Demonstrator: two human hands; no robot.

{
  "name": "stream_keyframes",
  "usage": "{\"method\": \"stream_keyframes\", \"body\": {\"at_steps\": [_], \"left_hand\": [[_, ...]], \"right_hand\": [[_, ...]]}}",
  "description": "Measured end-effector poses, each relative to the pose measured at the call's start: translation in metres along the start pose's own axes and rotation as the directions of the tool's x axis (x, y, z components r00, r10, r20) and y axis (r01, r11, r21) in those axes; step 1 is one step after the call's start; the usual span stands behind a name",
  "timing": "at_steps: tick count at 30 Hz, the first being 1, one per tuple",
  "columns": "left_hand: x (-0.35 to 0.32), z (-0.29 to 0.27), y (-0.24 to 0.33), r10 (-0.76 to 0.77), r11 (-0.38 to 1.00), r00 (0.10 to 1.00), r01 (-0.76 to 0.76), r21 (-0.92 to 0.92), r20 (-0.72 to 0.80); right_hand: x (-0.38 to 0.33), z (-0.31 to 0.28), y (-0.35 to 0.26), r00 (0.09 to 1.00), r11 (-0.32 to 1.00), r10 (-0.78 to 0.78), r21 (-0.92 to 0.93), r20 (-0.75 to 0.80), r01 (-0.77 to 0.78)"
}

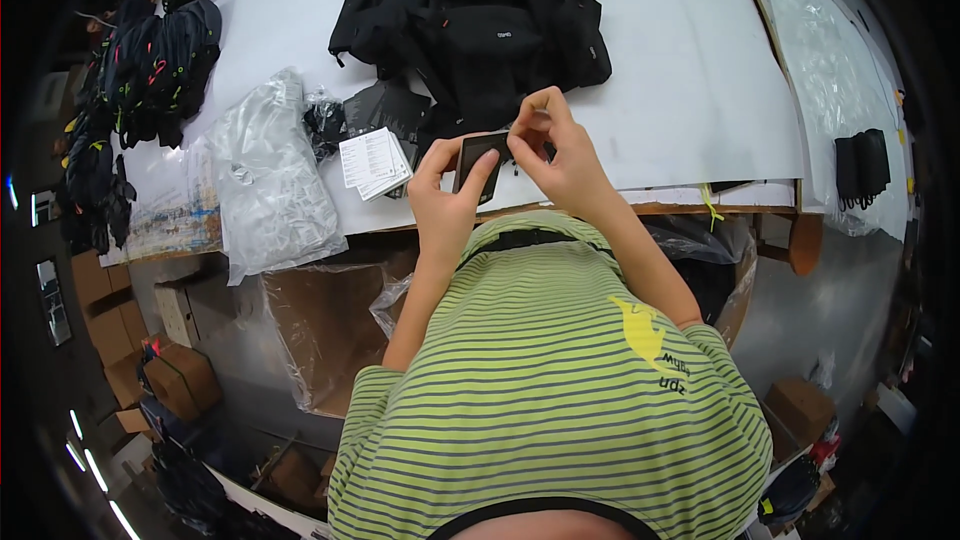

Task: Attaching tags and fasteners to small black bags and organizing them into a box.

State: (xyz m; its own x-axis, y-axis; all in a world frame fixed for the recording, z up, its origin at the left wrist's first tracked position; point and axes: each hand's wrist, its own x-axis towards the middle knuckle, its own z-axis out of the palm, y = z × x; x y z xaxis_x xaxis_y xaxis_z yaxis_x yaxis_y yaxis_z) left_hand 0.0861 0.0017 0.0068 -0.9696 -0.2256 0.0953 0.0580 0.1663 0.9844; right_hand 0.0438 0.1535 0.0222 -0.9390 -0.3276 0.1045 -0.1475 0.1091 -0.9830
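Observation:
My left hand (445, 180) grips a dark hang tag or card (473, 155), its thumb flat on the face. Beside the card's upper right corner, my right hand (562, 155) has thumb and fingertips pinched together; what they pinch is too small to make out. Just left of my left hand lies a fanned stack of white printed cards (372, 162). Dark printed cards (388, 108) lie behind that stack. Beyond both hands, a black backpack (490, 40) with straps and pockets rests on the white table (680, 70).
Clear plastic bags (272, 185) are piled at the left, beside a small black bundle (324, 125). More dark backpacks (155, 65) sit at the far left. Folded black pieces (862, 168) lie at the right. Below the table edge stands a plastic-lined carton (325, 330).

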Motion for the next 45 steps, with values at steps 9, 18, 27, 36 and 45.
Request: {"method": "stream_keyframes", "body": {"at_steps": [9, 18, 27, 36, 45], "left_hand": [[-0.002, -0.004, 0.002, 0.099, 0.995, 0.994, -0.098, -0.009, 0.045], [0.018, -0.008, -0.006, -0.184, 0.920, 0.911, 0.292, -0.262, 0.369], [0.038, 0.011, -0.012, -0.079, 0.946, 0.954, 0.163, -0.282, 0.289], [0.071, 0.060, -0.087, 0.034, 0.885, 0.763, 0.277, -0.374, 0.646], [0.070, 0.072, -0.085, -0.077, 0.872, 0.818, 0.333, -0.359, 0.570]], "right_hand": [[0.004, -0.007, 0.017, 0.996, 0.999, -0.024, 0.026, 0.083, 0.022], [0.020, -0.026, 0.006, 0.958, 0.996, 0.065, -0.074, 0.278, -0.046], [0.031, -0.034, 0.013, 0.905, 0.950, 0.174, 0.175, 0.388, -0.258], [0.063, -0.063, 0.025, 0.977, 0.775, 0.191, 0.626, -0.098, -0.089], [0.038, -0.099, 0.043, 0.910, 0.646, 0.242, 0.756, -0.337, 0.108]]}}
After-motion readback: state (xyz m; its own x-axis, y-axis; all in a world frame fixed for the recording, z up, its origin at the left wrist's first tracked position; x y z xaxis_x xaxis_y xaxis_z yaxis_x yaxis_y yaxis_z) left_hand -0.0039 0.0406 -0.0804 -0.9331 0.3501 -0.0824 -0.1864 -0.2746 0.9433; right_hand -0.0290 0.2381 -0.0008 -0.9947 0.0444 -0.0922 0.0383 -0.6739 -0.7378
